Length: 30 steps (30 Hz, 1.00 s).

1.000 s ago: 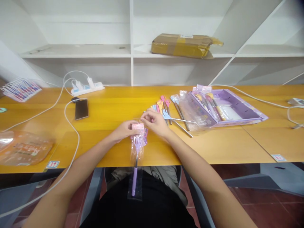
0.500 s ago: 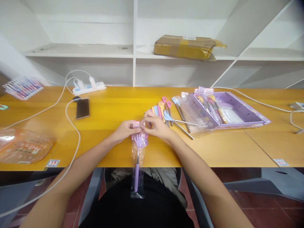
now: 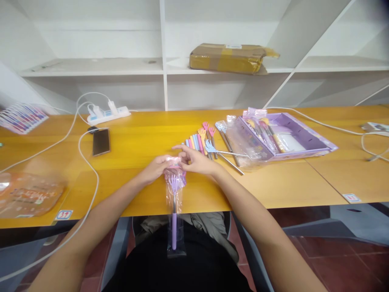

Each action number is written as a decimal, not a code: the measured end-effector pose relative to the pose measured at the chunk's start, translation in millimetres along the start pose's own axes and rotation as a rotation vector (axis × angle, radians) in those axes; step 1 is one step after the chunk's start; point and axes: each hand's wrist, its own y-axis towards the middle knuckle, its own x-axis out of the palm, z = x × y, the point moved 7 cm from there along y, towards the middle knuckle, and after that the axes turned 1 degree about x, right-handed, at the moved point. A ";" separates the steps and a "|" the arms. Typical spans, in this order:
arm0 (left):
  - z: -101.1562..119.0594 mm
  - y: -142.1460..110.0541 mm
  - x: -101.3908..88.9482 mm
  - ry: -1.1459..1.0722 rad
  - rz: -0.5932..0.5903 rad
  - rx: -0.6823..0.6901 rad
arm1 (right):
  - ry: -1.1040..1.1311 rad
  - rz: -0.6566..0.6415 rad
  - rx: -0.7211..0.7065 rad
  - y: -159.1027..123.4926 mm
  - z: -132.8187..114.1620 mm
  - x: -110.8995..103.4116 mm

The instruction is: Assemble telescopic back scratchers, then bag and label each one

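Note:
A purple back scratcher point(image 3: 174, 227) with a hand-shaped head lies inside a clear plastic bag point(image 3: 178, 251) that hangs over the table's front edge. My left hand point(image 3: 157, 168) pinches the bag's pink top from the left side. On the right side of that top is my right hand point(image 3: 194, 159), thumb against the bag and index finger stretched out to the left. Just beyond my right hand lie several loose back scratchers in pink, yellow and blue, among them a blue one point(image 3: 210, 146) with its metal rod pointing right.
A purple box point(image 3: 316, 149) at right holds several bagged scratchers. A phone point(image 3: 101, 142), a power strip point(image 3: 109, 116) and white cables lie at left. An orange plastic pouch point(image 3: 33, 194) sits at the front left. On the shelf is a taped cardboard package point(image 3: 226, 59).
My right index finger has straightened out over the bag's top. The bag's pink top looks flatter between my hands. The whole view has shifted slightly.

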 end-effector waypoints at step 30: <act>43.4 -8.8 -41.7 -0.241 0.410 0.299 | 0.039 0.040 0.057 4.4 -16.6 -28.5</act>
